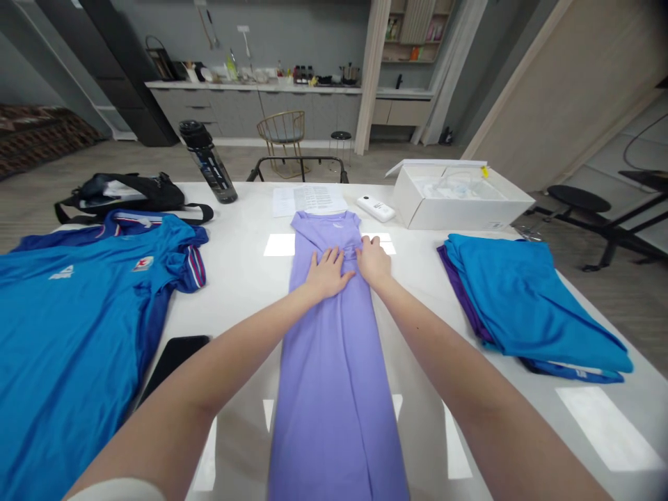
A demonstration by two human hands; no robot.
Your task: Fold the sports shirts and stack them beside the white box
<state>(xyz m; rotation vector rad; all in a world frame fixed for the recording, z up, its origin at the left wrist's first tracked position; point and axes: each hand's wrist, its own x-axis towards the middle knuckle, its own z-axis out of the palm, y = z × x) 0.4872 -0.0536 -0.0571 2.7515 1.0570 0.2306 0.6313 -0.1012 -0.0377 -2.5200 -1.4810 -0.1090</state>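
A lavender shirt [334,376] lies lengthwise down the middle of the white table, its sides folded in to make a long narrow strip. The neckline is at the far end, with a small pale mark below it. My left hand [328,273] rests flat on the upper part of the shirt, fingers spread. At the shirt's right edge, my right hand [374,260] has its fingers curled onto the fabric, level with the left. Some cloth is bunched between the two hands. The near end of the shirt runs out of view at the bottom.
Blue shirts [88,299] are spread at the left, beside a black phone [175,358]. Behind them are a black bag [122,191] and a bottle [209,163]. Papers [307,200], a white device [376,208] and an open white box [459,202] stand farther back. Folded clothes [527,299] lie right.
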